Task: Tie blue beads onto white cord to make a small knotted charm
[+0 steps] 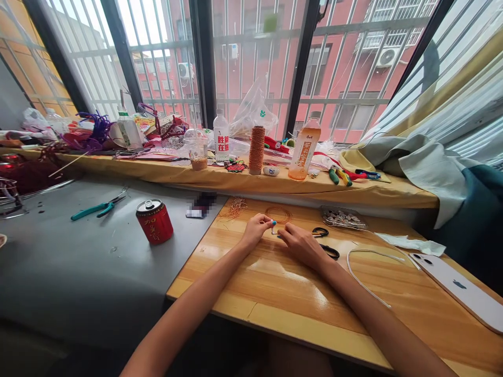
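My left hand (256,230) is closed in a pinch, with a small bright blue and white piece (274,223) at its fingertips. A short white strand hangs from there toward my right hand (302,242). The fingers of my right hand are bent together close by; what they pinch is too small to make out. Under and beside that hand lie scissors with black handles (329,252), their blades partly hidden. Just behind the fingers, a coil of thin orange wire (280,213) rests on the wooden board (251,293).
A box of small pieces (342,218), a white cord (359,283), a tissue (411,243) and a phone (459,287) lie rightward. Leftward are a red can (154,224) and teal pliers (92,210). Bottles, a thread spool (257,149) and craft materials crowd the sill (236,180).
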`<state>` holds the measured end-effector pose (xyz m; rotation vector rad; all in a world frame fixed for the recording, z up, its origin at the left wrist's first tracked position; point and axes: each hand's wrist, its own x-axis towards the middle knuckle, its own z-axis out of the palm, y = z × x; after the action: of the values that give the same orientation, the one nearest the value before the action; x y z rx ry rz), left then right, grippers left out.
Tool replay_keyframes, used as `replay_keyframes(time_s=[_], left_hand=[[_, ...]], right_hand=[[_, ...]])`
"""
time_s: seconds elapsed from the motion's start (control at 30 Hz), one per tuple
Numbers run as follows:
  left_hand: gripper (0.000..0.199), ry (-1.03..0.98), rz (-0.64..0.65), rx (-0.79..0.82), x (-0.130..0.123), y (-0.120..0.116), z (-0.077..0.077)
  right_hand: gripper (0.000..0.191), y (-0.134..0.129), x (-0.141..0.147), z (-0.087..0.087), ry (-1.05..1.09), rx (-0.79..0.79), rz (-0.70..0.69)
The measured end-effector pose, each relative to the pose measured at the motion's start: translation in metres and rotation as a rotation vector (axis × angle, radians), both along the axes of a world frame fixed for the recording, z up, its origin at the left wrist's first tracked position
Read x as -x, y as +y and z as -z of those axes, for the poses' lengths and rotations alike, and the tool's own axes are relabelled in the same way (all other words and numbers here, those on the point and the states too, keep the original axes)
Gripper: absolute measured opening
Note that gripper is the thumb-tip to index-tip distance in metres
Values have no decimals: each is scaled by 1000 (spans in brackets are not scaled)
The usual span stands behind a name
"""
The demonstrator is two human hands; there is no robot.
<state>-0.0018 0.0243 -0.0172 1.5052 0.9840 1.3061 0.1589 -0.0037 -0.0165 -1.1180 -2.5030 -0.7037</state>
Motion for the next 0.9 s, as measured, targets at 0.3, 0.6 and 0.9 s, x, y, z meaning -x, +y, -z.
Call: replay_keyframes(time_s=[0.3, 0.6, 0.9], left_hand=[[11, 48, 3, -44, 1, 2, 2], [12, 47, -3, -48, 1, 0, 0], [20, 39, 38, -47, 1, 2, 4]], right_hand=[[18, -2, -4, -2, 53, 82, -143], [19, 1, -2, 0, 128, 103, -33], [16, 1, -4, 0, 181, 76, -87]])
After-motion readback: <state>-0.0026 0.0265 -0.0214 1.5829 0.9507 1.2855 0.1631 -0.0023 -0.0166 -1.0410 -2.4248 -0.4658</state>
